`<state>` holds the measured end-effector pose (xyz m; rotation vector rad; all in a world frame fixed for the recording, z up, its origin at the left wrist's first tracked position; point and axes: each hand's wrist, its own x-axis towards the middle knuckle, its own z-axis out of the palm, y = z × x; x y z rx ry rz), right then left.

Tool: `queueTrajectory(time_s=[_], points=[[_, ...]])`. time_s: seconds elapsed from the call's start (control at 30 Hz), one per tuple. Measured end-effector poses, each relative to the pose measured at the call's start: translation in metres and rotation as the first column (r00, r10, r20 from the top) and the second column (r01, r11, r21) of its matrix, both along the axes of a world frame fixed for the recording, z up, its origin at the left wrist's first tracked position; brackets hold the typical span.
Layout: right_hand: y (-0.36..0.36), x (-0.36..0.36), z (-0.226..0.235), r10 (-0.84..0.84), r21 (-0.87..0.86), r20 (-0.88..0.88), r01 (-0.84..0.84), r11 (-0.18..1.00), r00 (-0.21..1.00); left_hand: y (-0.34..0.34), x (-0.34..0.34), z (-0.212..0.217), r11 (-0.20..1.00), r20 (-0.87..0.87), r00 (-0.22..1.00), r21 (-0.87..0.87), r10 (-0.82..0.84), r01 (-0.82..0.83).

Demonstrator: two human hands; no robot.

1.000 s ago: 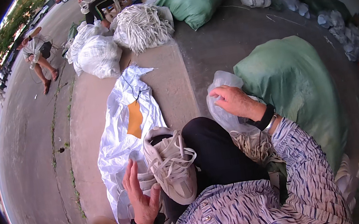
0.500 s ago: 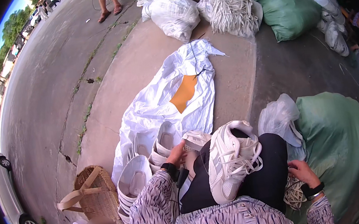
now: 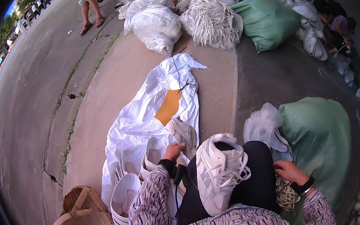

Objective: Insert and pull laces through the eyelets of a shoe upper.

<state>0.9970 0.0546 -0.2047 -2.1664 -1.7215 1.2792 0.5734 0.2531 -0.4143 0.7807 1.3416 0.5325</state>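
Note:
A laced white sneaker lies across my dark-trousered lap, its toe toward me. My left hand is closed on the near end of another pale shoe, tilted up beyond my left knee. Several white shoes are stacked beside my left forearm. At my right thigh, my right hand is held with its fingers curled just above a bundle of pale shoelaces. Whatever lies between those fingertips is too small to make out.
A white sheet with an orange piece lies ahead. A wicker basket stands at left, a large green sack at right. Farther off are white bags, a heap of laces, another green sack and seated people.
The pale shoe in my left hand has swung up and away from me, over the sheet. The view has turned a little right. My right hand stays by the laces.

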Motion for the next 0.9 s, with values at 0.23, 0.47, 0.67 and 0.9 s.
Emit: queueTrajectory(time_s=[0.23,0.47,0.67,0.9], points=[[0.002,-0.011,0.006,0.126,0.192,-0.08,-0.109,0.975,0.989,0.026,0.014,0.163,0.898,0.653,0.723,0.148,0.225,-0.413],[0.012,-0.028,0.031,0.071,0.334,-0.152,-0.017,0.943,0.986,-0.055,0.034,0.275,0.954,0.742,0.67,0.191,0.013,-0.229],[0.031,-0.054,0.062,0.022,0.406,-0.366,0.138,0.903,0.93,-0.128,0.03,0.254,0.995,0.524,0.847,0.091,-0.085,0.044],[0.063,-0.102,0.095,0.212,0.553,-0.384,0.04,0.832,0.899,-0.136,0.022,0.257,0.943,0.214,0.935,0.239,-0.284,0.231]])
